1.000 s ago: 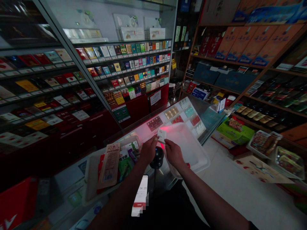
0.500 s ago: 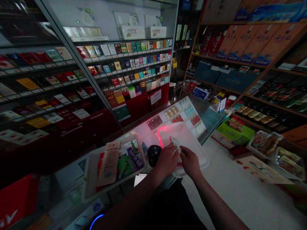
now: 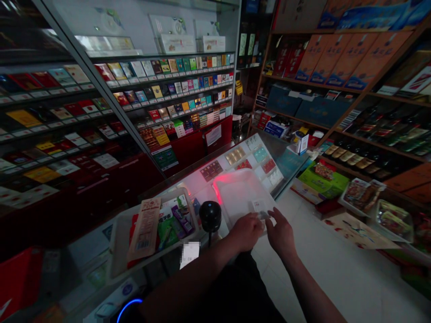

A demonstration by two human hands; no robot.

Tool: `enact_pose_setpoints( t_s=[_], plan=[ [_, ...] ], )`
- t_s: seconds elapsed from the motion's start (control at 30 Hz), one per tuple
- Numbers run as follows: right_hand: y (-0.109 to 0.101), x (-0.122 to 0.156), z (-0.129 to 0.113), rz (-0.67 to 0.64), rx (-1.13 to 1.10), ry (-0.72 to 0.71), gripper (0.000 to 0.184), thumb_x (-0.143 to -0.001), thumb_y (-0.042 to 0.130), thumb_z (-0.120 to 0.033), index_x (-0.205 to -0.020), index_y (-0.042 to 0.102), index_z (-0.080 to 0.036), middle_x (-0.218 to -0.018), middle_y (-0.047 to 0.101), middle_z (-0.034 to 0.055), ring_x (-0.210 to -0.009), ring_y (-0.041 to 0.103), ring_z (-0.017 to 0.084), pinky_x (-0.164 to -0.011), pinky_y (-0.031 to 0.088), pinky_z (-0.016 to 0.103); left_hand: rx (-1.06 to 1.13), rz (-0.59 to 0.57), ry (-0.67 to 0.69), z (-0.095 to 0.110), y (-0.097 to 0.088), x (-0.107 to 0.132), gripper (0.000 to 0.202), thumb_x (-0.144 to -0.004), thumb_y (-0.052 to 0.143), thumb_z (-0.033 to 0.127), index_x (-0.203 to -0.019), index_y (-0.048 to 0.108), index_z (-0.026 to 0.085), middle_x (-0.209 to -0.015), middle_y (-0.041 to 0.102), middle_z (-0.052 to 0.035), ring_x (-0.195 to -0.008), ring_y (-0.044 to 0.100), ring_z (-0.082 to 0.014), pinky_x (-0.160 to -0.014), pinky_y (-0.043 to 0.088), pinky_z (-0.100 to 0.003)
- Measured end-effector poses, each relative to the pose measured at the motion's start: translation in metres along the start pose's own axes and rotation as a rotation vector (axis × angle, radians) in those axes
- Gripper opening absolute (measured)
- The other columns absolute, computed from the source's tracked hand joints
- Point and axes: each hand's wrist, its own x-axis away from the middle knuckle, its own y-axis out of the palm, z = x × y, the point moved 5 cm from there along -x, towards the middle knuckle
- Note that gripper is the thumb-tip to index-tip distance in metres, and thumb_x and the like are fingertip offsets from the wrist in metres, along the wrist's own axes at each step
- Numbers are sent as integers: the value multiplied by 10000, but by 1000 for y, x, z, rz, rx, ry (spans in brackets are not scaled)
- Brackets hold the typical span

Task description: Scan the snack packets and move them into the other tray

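Over the white plastic tray my hands meet at a small white box with a small dark print. My left hand is closed on its near end, with the fingers curled under. From the other side my right hand pinches the same end with thumb and fingertips. A greyish bit shows between the fingertips, too blurred to make out. Left of the tray stands a black barcode scanner on a stalk, and red light falls on the tray's left wall.
A second tray on the left holds flat packets and a purple pack. A phone lies below the scanner. Cigarette packs line the shelves behind the glass counter. Boxes and bottles stand on the right.
Both hands have moved toward the tray's near right side with the white box. The right hand has shifted round to the box's right. The view has turned slightly right.
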Motion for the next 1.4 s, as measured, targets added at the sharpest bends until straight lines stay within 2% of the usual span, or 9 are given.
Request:
enact_pose_setpoints(
  t_s=[0.17,0.27,0.4,0.53,0.7,0.83,1.03,1.23,1.4],
  plan=[
    [1,5,8,-26,-11,29,479,-850,493,-438,-1159,691,-129,-1300,648,173,-1172,624,307,-1063,453,480,-37,-63,-35,-1,5,19,386,-920,494,398,-1171,710,201,-1228,707,-97,-1149,643,-262,-1039,462,-383],
    [4,7,-6,-55,-38,-18,471,-860,487,-439,-1159,686,-133,-1306,645,167,-1168,624,305,-1062,453,484,-26,-59,-49,3,-8,38,419,-897,525,377,-1251,679,215,-1233,706,-91,-1155,639,-271,-1050,449,-389],
    [11,7,-35,-94,-77,-97,449,-872,487,-425,-1155,683,-136,-1278,662,157,-1181,617,301,-1057,463,485,85,18,-65,1,-30,65,415,-898,508,311,-1273,676,257,-1287,688,-50,-1175,632,-234,-1064,435,-348],
    [24,14,-69,-147,-149,-171,404,-872,516,-401,-1134,693,-150,-1258,671,159,-1171,623,295,-1023,496,485,137,135,-206,-19,-49,98,375,-895,536,371,-1185,719,219,-1185,729,-67,-1069,670,-235,-972,483,-331],
    [51,31,-116,-316,-238,-258,380,-896,498,-343,-1194,674,-186,-1279,659,133,-1120,647,272,-884,575,429,186,353,-396,-48,-77,145,353,-894,531,397,-1125,715,204,-1033,755,-57,-908,686,-214,-831,511,-314],
    [76,49,-157,-446,-281,-373,328,-867,517,-245,-1139,695,-200,-1198,697,102,-1088,659,238,-966,529,396,186,570,-487,-71,-102,185,291,-891,499,341,-1048,702,204,-1049,745,-53,-960,677,-213,-873,507,-328],
    [121,74,-209,-708,-251,-453,344,-854,511,-150,-1147,690,-178,-1088,728,87,-967,680,198,-881,508,302,283,750,-713,-107,-124,233,398,-878,497,354,-1198,632,159,-1155,728,-105,-1040,687,-252,-893,533,-382],
    [157,85,-228,-802,-44,-414,181,-845,552,-171,-948,701,-171,-919,743,82,-862,689,206,-765,471,270,184,810,-648,-117,-137,247,383,-907,481,370,-1189,636,161,-1218,702,-111,-1133,654,-254,-1005,487,-400],
    [171,91,-229,-827,-12,-377,174,-873,555,-209,-976,692,-179,-967,749,83,-920,695,200,-788,461,257,79,794,-608,-127,-147,242,373,-930,458,314,-1241,606,170,-1264,677,-115,-1139,649,-241,-1006,484,-389]
  ],
)
